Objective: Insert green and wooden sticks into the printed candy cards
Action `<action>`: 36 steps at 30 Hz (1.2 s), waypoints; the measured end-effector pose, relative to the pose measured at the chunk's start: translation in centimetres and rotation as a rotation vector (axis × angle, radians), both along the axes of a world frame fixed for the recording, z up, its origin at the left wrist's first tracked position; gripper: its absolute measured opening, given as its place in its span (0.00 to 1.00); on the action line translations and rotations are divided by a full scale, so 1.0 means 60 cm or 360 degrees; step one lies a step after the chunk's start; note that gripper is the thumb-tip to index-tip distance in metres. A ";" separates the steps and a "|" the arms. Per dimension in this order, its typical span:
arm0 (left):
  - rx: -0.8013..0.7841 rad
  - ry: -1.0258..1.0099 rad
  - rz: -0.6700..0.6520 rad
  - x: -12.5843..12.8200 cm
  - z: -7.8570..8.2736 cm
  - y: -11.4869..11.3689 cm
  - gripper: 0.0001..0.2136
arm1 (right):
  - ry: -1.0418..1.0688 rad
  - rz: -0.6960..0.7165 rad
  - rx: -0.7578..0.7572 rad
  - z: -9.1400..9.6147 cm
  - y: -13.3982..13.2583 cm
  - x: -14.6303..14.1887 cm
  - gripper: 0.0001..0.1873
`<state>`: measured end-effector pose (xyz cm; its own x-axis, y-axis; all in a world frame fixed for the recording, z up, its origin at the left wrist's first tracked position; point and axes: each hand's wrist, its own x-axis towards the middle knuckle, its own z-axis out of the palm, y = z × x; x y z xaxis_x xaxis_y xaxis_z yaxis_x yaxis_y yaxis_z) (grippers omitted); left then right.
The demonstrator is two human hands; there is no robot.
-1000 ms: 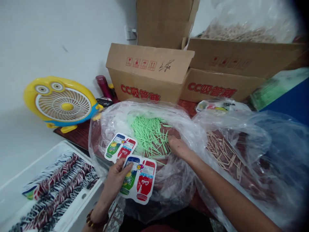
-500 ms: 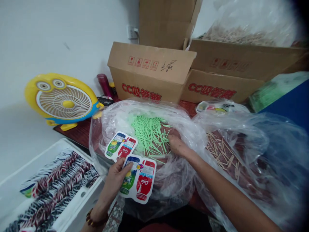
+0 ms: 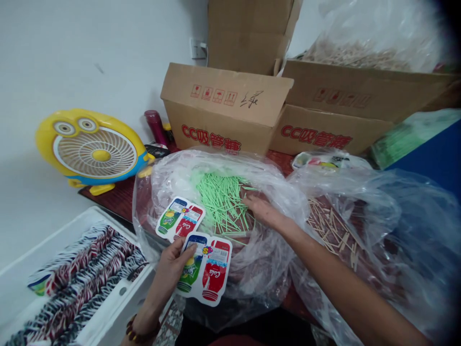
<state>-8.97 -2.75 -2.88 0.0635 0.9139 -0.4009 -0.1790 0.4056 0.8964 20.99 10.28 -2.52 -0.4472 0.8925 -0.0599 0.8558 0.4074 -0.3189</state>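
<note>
My left hand (image 3: 169, 269) is closed on a flat bottle-shaped packet (image 3: 203, 269) printed with a green Sprite bottle and a red Cola bottle, thumb on top. Just beyond it, a matching packet (image 3: 180, 218) lies on the clear plastic bag (image 3: 173, 166). Thin green candy sticks (image 3: 221, 197) are heaped in the middle of this opened bag. At the heap's right edge is my right hand (image 3: 262, 210), its fingers drawn together among loose sticks. Whatever sits between those fingertips is hidden.
A white foam box (image 3: 118, 307) at lower left holds rows of similar packets. Pale brown sticks (image 3: 331, 228) lie in another plastic bag on the right. Behind stand cardboard boxes (image 3: 223, 105), a purple bottle (image 3: 156, 127) and a yellow fan (image 3: 95, 151).
My right hand has shifted slightly left and away from me, over the edge of the green sticks. The left hand and its packet have moved a little left and down.
</note>
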 end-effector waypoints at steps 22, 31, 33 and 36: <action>-0.0146 -0.0221 -0.0047 0.036 0.037 -0.012 0.16 | 0.0923 -0.0386 -0.0146 -0.007 0.008 -0.020 0.12; -0.0156 -0.0163 -0.0113 0.054 0.040 -0.014 0.15 | 0.1699 -0.0596 -0.0296 -0.057 -0.060 -0.042 0.14; -0.0159 -0.0155 -0.0097 0.057 0.042 -0.015 0.16 | 0.1613 -0.0573 -0.0291 -0.063 -0.064 -0.041 0.14; -0.0164 -0.0150 -0.0064 0.061 0.045 -0.017 0.16 | 0.1581 -0.0544 -0.0244 -0.057 -0.065 -0.039 0.12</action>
